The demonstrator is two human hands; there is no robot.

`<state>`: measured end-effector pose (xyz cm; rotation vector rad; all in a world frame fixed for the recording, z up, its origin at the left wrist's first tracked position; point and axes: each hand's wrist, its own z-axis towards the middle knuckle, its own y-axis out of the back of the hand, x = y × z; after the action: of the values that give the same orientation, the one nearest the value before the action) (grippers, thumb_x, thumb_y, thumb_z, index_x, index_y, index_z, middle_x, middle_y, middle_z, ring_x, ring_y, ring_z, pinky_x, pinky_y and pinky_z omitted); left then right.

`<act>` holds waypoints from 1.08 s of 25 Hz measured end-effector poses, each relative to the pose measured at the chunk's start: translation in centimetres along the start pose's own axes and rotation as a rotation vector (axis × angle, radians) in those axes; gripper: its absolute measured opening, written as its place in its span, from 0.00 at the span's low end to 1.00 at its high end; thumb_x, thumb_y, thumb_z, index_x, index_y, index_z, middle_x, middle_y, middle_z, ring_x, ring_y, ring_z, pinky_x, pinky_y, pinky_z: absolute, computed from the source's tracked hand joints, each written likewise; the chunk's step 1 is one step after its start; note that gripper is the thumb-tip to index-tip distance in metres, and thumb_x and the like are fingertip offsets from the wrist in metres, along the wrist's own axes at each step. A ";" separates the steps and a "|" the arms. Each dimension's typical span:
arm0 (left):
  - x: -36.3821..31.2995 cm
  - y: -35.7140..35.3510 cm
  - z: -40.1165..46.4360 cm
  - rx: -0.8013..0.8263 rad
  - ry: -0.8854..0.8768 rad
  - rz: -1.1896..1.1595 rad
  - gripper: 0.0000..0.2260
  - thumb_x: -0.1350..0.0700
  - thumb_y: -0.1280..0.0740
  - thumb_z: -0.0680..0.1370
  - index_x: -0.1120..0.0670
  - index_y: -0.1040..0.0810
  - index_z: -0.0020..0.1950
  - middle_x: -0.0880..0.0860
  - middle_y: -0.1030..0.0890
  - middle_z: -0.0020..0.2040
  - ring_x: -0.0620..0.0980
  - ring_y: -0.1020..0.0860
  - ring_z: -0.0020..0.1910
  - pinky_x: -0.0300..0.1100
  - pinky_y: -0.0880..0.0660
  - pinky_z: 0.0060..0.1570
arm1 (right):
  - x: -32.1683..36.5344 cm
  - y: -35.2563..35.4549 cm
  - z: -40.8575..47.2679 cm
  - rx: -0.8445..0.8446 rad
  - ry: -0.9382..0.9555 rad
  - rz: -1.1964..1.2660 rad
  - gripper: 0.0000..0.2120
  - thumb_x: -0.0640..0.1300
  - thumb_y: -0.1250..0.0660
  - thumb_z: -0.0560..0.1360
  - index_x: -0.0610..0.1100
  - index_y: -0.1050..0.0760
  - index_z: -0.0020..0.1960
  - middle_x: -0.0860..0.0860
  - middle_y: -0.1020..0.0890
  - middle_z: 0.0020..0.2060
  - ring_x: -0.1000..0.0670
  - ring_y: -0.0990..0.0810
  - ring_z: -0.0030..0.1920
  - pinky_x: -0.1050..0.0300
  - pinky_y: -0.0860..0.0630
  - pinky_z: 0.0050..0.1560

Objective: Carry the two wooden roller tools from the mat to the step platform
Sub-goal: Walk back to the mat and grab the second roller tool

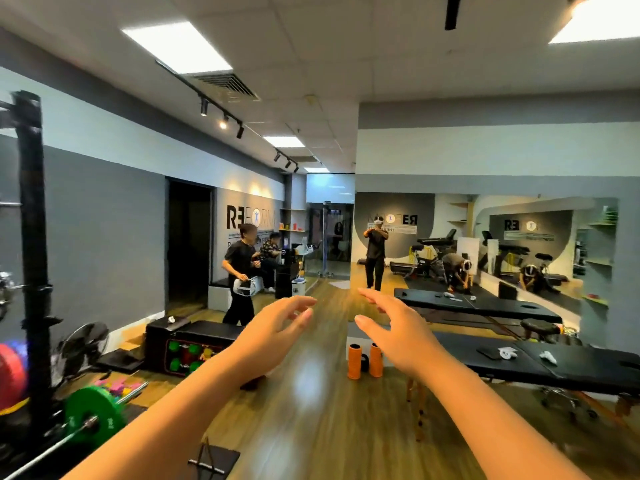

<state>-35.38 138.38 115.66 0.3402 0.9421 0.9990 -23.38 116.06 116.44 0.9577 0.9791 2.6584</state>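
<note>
My left hand and my right hand are both stretched out in front of me at chest height, fingers spread, holding nothing. No wooden roller tool, mat or step platform can be made out in the head view. Beyond and below my hands lies bare wooden floor.
Two orange foam rollers stand on the floor ahead. Black massage tables fill the right side. A barbell with a green plate and a black rack stand at left, a dumbbell box beyond. A person walks ahead at left.
</note>
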 end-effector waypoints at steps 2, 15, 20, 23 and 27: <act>2.1 -0.6 4.1 -0.034 0.041 0.015 0.16 0.43 0.41 0.84 0.41 0.25 0.71 0.38 0.22 0.60 0.33 0.25 0.59 0.40 0.25 0.59 | -2.9 -1.3 4.9 0.028 0.044 0.016 0.25 0.57 0.35 0.81 0.61 0.34 0.77 0.54 0.27 0.74 0.52 0.29 0.73 0.48 0.29 0.70; 21.3 -5.3 22.3 -0.113 0.154 0.111 0.16 0.45 0.41 0.85 0.44 0.27 0.72 0.43 0.21 0.63 0.41 0.24 0.62 0.40 0.25 0.60 | -16.3 -18.6 28.9 0.189 0.146 0.230 0.24 0.55 0.33 0.80 0.60 0.31 0.76 0.53 0.24 0.70 0.54 0.28 0.68 0.55 0.29 0.63; 32.2 -5.4 29.4 -0.100 0.208 0.161 0.16 0.43 0.42 0.85 0.43 0.26 0.71 0.41 0.21 0.62 0.33 0.25 0.58 0.32 0.29 0.53 | -19.6 -26.0 38.6 0.222 0.136 0.235 0.25 0.56 0.33 0.80 0.60 0.31 0.76 0.55 0.25 0.69 0.55 0.28 0.67 0.54 0.31 0.63; 37.3 -4.6 33.4 -0.093 0.230 0.181 0.16 0.41 0.42 0.84 0.41 0.27 0.71 0.39 0.22 0.60 0.29 0.27 0.57 0.32 0.30 0.52 | -21.3 -29.9 44.6 0.245 0.138 0.266 0.26 0.58 0.34 0.79 0.63 0.32 0.76 0.56 0.25 0.68 0.54 0.28 0.67 0.54 0.32 0.61; 43.6 -3.7 37.1 -0.111 0.285 0.227 0.17 0.42 0.42 0.84 0.42 0.27 0.72 0.41 0.22 0.61 0.35 0.25 0.59 0.42 0.26 0.58 | -23.3 -35.9 51.6 0.290 0.156 0.308 0.26 0.59 0.34 0.78 0.63 0.32 0.76 0.54 0.25 0.72 0.51 0.28 0.71 0.50 0.30 0.67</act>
<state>5.32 178.66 112.27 0.2171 1.1158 1.3270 23.96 163.30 111.99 1.0443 1.3854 2.9339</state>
